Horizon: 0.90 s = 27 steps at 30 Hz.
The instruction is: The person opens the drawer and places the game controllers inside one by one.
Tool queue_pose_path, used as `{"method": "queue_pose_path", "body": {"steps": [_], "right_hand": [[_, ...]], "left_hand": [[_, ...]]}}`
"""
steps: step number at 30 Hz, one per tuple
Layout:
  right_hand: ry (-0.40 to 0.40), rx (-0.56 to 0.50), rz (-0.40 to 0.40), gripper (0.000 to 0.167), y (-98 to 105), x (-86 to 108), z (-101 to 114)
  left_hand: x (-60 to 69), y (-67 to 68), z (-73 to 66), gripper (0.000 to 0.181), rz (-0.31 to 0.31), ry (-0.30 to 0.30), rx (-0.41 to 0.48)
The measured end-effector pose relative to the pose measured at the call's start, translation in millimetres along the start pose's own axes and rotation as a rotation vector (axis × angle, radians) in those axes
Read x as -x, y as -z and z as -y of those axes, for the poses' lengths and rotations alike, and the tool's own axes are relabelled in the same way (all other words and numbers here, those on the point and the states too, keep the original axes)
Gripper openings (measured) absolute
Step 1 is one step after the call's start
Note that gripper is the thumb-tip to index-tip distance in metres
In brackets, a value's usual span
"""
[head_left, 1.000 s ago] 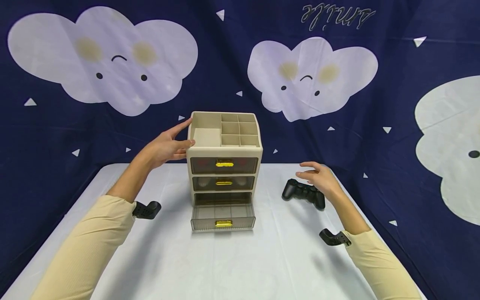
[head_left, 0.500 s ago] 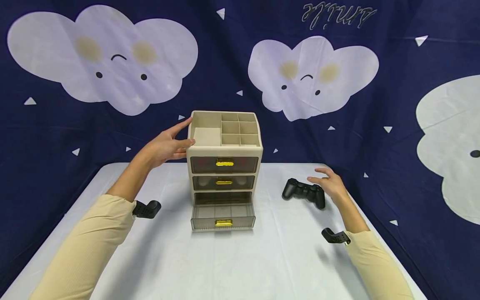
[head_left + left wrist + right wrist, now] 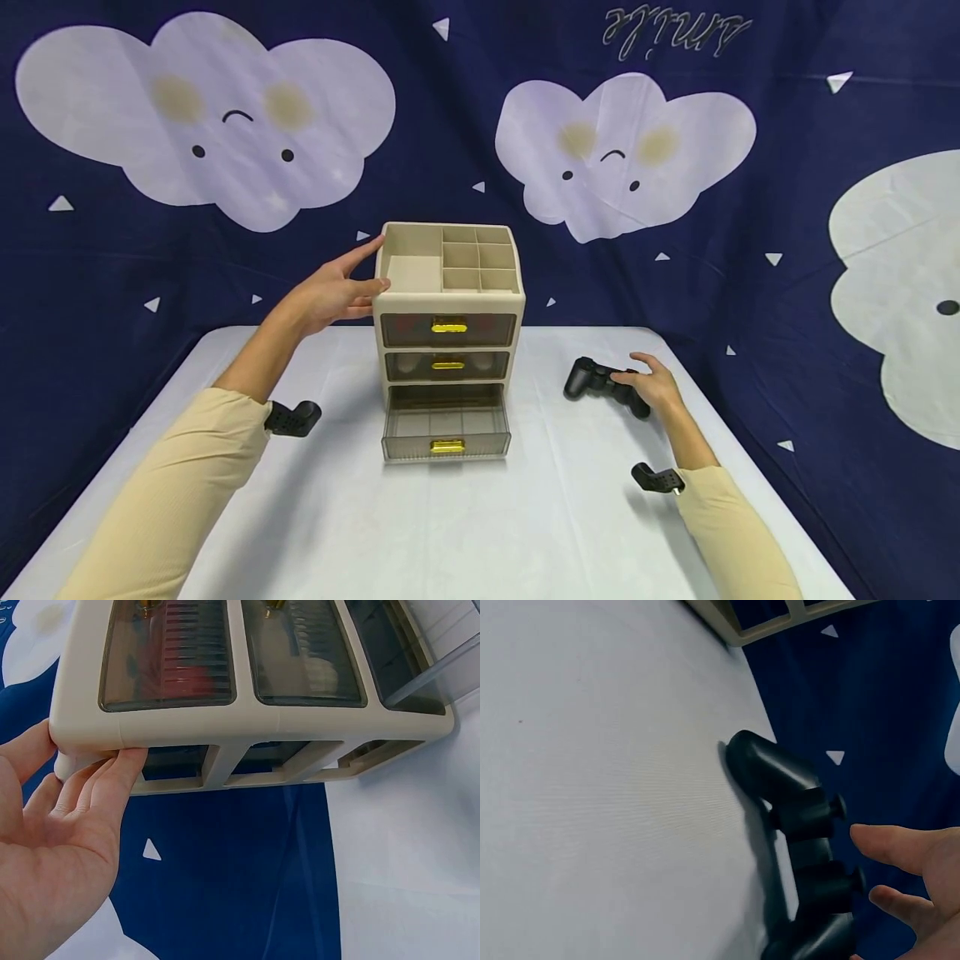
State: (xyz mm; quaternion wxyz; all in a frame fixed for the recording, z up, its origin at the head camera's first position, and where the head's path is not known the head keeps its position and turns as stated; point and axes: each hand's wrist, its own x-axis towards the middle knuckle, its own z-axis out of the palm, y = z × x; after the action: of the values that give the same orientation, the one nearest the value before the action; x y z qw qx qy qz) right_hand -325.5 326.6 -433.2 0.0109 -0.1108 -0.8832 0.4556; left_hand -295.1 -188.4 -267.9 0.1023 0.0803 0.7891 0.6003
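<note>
A cream drawer organizer (image 3: 449,301) stands upright on the table, its dark see-through drawers fitted with gold handles. My left hand (image 3: 327,295) grips its upper left side, thumb over the top rim and fingers against the outer wall, as the left wrist view confirms. The bottom drawer (image 3: 447,447) is pulled out and shows bare compartments. To the right lies a black game controller (image 3: 600,378). Over its right half hovers my right hand (image 3: 655,387), fingers spread; in the right wrist view the fingertips (image 3: 866,838) sit close to the thumbsticks, seemingly without touching.
The white-covered table (image 3: 420,533) reaches back to a dark blue cloth (image 3: 442,100) printed with clouds and triangles. Something reddish shows through the top drawer (image 3: 176,660), and pale shapes through the middle drawer (image 3: 304,660). Open-topped compartments (image 3: 480,258) form the organizer's top.
My right hand first moved right and down past the controller, then lowered and shifted slightly left over its right half. The left hand and organizer stay put.
</note>
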Motion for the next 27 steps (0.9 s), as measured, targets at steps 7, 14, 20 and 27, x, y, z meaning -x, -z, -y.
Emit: {"method": "queue_pose_path", "body": {"steps": [7,14,20,27], "right_hand": [[-0.02,0.004,0.024,0.077,-5,0.1,-9],[0.018,0.068,0.048,0.076,-8,-0.2,-14],[0.024,0.089,0.03,0.075,-10,0.8,-15],[0.029,0.159,-0.001,0.071,-9,1.4,-17]], "left_hand": [[0.4,-1.2,0.4,0.081,-0.009,0.0,-0.009],[2.4,-0.9,-1.5,0.08,-0.016,0.001,-0.002],[3.1,-0.2,-2.0,0.081,-0.006,0.0,0.007],[3.2,-0.7,-2.2,0.081,-0.014,0.002,-0.004]]}}
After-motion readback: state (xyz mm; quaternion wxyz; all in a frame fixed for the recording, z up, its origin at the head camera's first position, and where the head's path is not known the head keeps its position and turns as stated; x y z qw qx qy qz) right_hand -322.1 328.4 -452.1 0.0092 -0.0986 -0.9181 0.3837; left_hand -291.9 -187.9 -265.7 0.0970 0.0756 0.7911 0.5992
